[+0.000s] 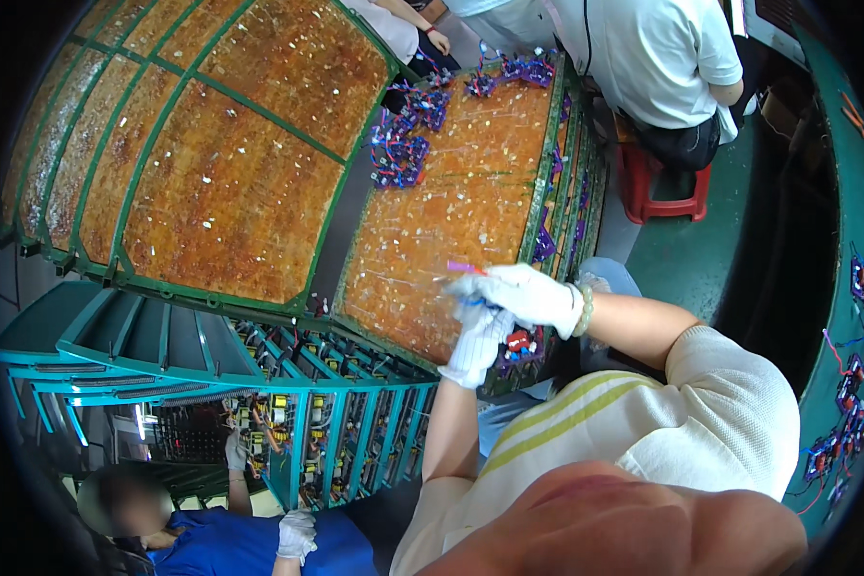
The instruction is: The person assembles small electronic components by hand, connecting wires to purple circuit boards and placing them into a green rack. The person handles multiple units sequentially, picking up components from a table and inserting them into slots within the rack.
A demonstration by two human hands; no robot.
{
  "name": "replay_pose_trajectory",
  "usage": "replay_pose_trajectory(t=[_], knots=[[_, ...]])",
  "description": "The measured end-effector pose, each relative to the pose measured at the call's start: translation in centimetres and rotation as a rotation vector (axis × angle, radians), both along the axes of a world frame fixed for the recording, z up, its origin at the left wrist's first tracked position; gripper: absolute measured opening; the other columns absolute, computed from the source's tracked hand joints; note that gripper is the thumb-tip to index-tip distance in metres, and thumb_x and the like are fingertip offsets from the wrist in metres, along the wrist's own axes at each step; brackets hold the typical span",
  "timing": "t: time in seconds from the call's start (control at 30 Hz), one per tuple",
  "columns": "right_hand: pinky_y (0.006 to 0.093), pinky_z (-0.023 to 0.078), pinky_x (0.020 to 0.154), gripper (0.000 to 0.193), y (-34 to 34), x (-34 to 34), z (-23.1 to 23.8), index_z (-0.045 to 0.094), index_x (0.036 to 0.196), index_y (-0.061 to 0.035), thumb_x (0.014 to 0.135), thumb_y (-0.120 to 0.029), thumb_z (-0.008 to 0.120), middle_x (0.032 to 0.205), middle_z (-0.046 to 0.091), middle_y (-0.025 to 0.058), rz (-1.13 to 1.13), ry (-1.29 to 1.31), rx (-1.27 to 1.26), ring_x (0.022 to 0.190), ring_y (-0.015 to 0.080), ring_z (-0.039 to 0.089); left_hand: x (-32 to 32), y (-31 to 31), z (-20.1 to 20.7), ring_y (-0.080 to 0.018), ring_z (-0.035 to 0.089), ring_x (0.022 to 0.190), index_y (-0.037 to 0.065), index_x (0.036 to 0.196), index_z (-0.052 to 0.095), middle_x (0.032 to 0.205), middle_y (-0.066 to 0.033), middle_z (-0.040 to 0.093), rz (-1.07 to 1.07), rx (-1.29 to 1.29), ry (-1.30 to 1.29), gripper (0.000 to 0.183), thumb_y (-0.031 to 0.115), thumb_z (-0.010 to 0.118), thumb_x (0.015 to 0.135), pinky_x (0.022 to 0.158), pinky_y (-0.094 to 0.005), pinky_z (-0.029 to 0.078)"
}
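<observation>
My left hand (480,344) and my right hand (538,294), both in white gloves, meet over the near right part of the orange-brown worktop (408,259). The fingers of both are closed together. A short purple-pink piece (465,268) pokes out by the right fingertips, and a bit of blue wire (474,302) shows between the hands. Motion blur and the gloves hide the rest of what they hold. Just right of my left hand, a small board with red and white parts (520,345) sits at the worktop's edge.
Wired purple circuit boards (399,154) cluster at the worktop's far left. A larger panelled board (230,182) stands left. A teal rack (302,432) is lower left, beside a person in blue (250,542). Another person in white (658,58) sits on a red stool (664,182).
</observation>
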State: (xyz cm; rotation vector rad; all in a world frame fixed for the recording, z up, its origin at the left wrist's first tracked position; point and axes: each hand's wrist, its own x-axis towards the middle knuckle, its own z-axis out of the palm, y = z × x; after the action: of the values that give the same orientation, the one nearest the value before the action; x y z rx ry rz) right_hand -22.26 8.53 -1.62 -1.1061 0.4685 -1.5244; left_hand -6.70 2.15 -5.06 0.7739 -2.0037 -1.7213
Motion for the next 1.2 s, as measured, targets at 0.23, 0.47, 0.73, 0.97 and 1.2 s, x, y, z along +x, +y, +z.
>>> replay_pose_trajectory(t=[0.23,0.47,0.73,0.97,1.2], knots=[[0.0236,0.033,0.053,0.034,-1.7,-1.6,-1.3,0.056,0.102,-0.004,0.101,-0.037,0.048,0.064,0.036,-0.0057,-0.1,-0.261,0.081,0.055,0.006,0.031,-2.4,-1.0,3.0,-0.026,0.059,0.096,0.009,0.116,0.058,0.109,-0.0085,0.061,-0.513,-0.672,-0.295,0.039,0.035,0.062,0.088,0.079,-0.041,0.047],[0.0239,0.039,0.054,0.024,-1.1,-2.1,-0.4,0.057,0.101,-0.0023,0.101,-0.026,0.051,0.066,0.046,-0.0034,-0.187,-0.03,0.15,0.058,0.005,0.043,-3.4,1.0,4.3,-0.0247,0.063,0.096,0.004,0.104,0.065,0.099,-0.0132,0.067,-0.35,-0.413,-0.312,0.038,0.033,0.071,0.081,0.082,-0.0392,0.049],[0.041,0.05,0.074,0.02,-3.6,-1.6,-2.7,0.06,0.109,-0.0018,0.091,-0.008,0.053,0.093,0.059,0.0189,-0.652,0.632,-0.108,0.083,0.0366,0.062,-2.3,1.3,1.7,-0.0097,0.055,0.083,0.001,0.099,0.063,0.091,-0.001,0.062,-0.263,0.004,-0.197,0.026,0.019,0.069,0.083,0.076,-0.0284,0.046],[0.0414,0.05,0.072,0.018,-5.8,-2.3,-5.7,0.058,0.105,0.0005,0.094,-0.013,0.055,0.088,0.062,0.018,-0.738,0.579,-0.113,0.081,0.0383,0.062,-2.9,1.1,-0.1,-0.0239,0.062,0.087,0.0,0.101,0.062,0.093,-0.0118,0.065,-0.095,0.246,-0.046,0.027,0.022,0.064,0.085,0.08,-0.0352,0.047],[0.045,0.046,0.089,0.053,-5.7,-3.0,-0.6,0.057,0.117,0.0005,0.092,-0.046,0.056,0.104,0.062,0.0254,-0.651,0.886,0.076,0.101,0.0415,0.058,-0.3,-0.4,0.7,-0.0369,0.055,0.108,-0.004,0.096,0.057,0.096,-0.0188,0.061,-0.233,1.06,0.602,0.018,0.011,0.055,0.087,0.095,-0.0485,0.043]])
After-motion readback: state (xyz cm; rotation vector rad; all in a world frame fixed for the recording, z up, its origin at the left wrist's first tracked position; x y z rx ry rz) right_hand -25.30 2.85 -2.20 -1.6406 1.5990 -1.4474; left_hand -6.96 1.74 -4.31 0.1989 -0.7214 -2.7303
